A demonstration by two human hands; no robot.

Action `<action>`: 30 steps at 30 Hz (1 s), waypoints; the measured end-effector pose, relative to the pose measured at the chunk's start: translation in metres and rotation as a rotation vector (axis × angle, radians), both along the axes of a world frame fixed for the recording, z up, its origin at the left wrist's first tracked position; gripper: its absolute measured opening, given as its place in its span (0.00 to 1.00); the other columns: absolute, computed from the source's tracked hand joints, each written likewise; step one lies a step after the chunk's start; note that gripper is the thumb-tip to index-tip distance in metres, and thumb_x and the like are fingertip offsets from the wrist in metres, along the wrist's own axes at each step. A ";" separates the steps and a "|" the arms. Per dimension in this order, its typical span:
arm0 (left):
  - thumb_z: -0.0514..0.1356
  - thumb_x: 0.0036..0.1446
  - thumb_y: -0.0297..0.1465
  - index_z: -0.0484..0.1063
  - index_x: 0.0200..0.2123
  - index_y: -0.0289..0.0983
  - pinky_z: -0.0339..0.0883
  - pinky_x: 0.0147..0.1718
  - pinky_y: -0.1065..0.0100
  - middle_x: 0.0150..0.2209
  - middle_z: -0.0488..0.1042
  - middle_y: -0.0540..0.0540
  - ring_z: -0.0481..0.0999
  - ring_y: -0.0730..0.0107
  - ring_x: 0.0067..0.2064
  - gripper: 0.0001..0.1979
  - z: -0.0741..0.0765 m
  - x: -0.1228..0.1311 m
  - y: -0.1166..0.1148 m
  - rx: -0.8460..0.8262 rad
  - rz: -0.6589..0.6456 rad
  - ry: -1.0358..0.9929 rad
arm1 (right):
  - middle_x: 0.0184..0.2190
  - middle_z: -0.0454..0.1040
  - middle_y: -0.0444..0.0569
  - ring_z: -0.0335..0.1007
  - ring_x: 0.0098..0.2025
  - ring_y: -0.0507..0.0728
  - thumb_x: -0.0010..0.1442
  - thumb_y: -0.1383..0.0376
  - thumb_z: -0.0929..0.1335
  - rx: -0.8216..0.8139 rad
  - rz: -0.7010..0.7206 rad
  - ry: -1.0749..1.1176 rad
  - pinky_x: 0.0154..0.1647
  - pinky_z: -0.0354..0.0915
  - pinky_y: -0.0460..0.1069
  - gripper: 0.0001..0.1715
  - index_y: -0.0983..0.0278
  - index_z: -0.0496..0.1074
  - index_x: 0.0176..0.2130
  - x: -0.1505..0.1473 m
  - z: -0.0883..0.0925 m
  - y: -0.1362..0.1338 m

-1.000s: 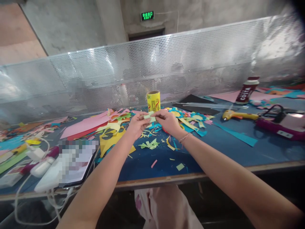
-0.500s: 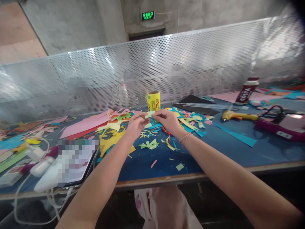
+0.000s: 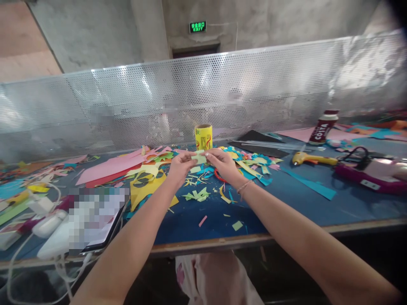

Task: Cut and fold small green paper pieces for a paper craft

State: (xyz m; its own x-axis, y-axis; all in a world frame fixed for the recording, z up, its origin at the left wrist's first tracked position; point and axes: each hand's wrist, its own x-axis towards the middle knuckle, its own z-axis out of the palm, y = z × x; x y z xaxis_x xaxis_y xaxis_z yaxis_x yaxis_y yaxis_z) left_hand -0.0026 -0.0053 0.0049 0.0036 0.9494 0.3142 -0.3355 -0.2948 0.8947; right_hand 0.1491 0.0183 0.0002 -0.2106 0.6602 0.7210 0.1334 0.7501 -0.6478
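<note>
A small pale green piece of paper [image 3: 199, 158] is pinched between my two hands, above the middle of the blue table. My left hand [image 3: 182, 166] grips its left end with thumb and fingers. On the other end, my right hand [image 3: 221, 163] is closed the same way. Just behind stands a yellow cardboard tube [image 3: 204, 136], upright. Below my hands lie thin paper slivers and a cluster of light green paper pieces [image 3: 197, 195]. Partly hidden beside my right hand is a red ring-like handle [image 3: 218, 175].
Pink paper sheets [image 3: 110, 166] and a cut yellow sheet [image 3: 154, 190] lie left, near a tablet [image 3: 110, 228] with white cables. At right are a yellow glue gun [image 3: 313, 159], a purple power strip [image 3: 365, 180] and a dark red bottle [image 3: 323, 127]. A perforated metal panel [image 3: 270, 80] stands behind.
The green paper has turned so more of its face shows between my fingers. My hands stay in nearly the same place; the view has shifted slightly.
</note>
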 end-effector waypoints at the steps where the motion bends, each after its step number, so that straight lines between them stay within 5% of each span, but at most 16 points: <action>1: 0.67 0.33 0.23 0.71 0.30 0.35 0.64 0.33 0.71 0.29 0.72 0.50 0.71 0.76 0.31 0.15 0.000 0.000 0.001 0.013 0.004 0.017 | 0.29 0.74 0.48 0.69 0.33 0.53 0.55 0.60 0.65 -0.014 -0.005 0.008 0.36 0.67 0.51 0.11 0.62 0.74 0.32 0.000 -0.001 0.001; 16: 0.66 0.38 0.28 0.70 0.29 0.36 0.65 0.33 0.70 0.28 0.72 0.50 0.71 0.75 0.31 0.11 -0.005 -0.002 0.005 0.073 0.121 0.061 | 0.25 0.71 0.43 0.66 0.28 0.50 0.48 0.61 0.69 -0.195 0.074 0.155 0.32 0.66 0.48 0.09 0.63 0.72 0.32 -0.002 -0.007 0.011; 19: 0.66 0.37 0.26 0.67 0.32 0.37 0.65 0.32 0.69 0.29 0.72 0.50 0.71 0.75 0.30 0.16 -0.003 0.000 0.002 0.038 0.131 0.013 | 0.25 0.71 0.41 0.67 0.27 0.49 0.44 0.63 0.71 -0.275 0.133 0.255 0.32 0.66 0.47 0.16 0.62 0.70 0.36 -0.003 -0.007 0.011; 22: 0.67 0.35 0.24 0.67 0.34 0.36 0.66 0.34 0.68 0.30 0.72 0.49 0.72 0.74 0.30 0.19 -0.002 0.001 0.000 -0.036 0.087 -0.044 | 0.24 0.71 0.40 0.67 0.26 0.49 0.40 0.64 0.73 -0.416 0.212 0.338 0.31 0.67 0.47 0.24 0.62 0.68 0.40 -0.005 -0.007 0.010; 30: 0.66 0.34 0.22 0.72 0.27 0.33 0.66 0.33 0.70 0.25 0.73 0.50 0.72 0.77 0.27 0.12 -0.001 -0.001 0.001 -0.178 -0.061 -0.102 | 0.26 0.73 0.43 0.68 0.26 0.47 0.38 0.67 0.74 -0.694 0.364 0.389 0.32 0.67 0.46 0.13 0.66 0.72 0.29 -0.003 -0.005 0.009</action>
